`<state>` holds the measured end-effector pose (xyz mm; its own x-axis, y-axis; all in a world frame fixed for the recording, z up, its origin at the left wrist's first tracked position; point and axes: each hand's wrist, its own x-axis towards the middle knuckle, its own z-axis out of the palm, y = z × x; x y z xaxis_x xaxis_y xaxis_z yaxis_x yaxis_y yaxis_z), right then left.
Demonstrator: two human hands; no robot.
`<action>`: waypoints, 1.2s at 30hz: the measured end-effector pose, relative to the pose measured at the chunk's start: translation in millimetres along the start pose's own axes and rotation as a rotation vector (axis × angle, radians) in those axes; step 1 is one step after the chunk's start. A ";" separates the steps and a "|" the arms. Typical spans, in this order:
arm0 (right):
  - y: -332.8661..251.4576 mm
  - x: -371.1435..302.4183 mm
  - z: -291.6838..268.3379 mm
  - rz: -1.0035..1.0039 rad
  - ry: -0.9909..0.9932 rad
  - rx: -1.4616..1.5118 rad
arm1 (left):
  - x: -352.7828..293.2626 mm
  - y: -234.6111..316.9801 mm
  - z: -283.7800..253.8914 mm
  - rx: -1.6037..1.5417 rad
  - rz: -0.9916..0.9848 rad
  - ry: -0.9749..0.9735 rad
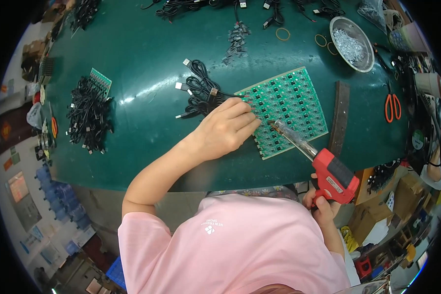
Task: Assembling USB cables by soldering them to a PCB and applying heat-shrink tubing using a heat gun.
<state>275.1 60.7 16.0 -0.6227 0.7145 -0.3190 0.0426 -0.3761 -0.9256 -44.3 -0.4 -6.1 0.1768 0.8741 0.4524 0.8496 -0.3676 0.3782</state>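
Board (291, 98): the green circuit board lay on the green table (147, 142), in front of the person and a little right of centre, turned at an angle to the table's near edge; rows of small dark parts covered it.
Left hand (228, 127): it was over the board's left edge, fingers bent and bunched together, back of the hand up; whether they pinched a wire could not be told, as the fingers hid the spot.
Right hand (323, 206): it was wrapped around the handle of the red-and-black soldering gun (334, 176), grasping it firmly near the table's edge.
Gun tip (274, 123): it pointed up and left over the board, just beside the left hand's fingertips; contact with the board could not be told.
Cables (198, 78): a loose black bundle lay just beyond the left hand, plugs to the left, red wire ends reaching the board's left edge.
Right of board: a dark bar (339, 117) lay near it, with orange-handled scissors (392, 108) farther right.
Far side: a metal bowl (347, 24) held small clear bits; rubber bands (282, 34) lay to its left.
Far left: a cable pile (88, 120) lay well apart from the board.
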 end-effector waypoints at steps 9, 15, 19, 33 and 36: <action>3.0 -2.7 -1.1 0.140 -0.026 0.094 | 4.4 -3.1 -4.6 -0.012 0.049 -0.120; 8.1 -0.9 -2.0 0.139 -0.050 0.108 | 2.8 -4.1 -1.2 -0.024 0.040 -0.094; 11.2 0.8 -2.0 0.096 -0.063 0.104 | 1.6 -4.9 -0.3 -0.026 0.038 -0.090; -5.2 4.8 -1.4 0.001 -0.056 0.062 | 1.4 -2.3 0.8 -0.022 0.016 -0.082; -8.5 7.4 1.0 0.001 -0.057 0.064 | 1.2 -2.1 0.9 -0.015 0.018 -0.079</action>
<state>269.2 68.6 21.7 -0.6659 0.6802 -0.3065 -0.0051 -0.4149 -0.9098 -45.4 1.7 -7.0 0.2311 0.8896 0.3939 0.8386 -0.3874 0.3830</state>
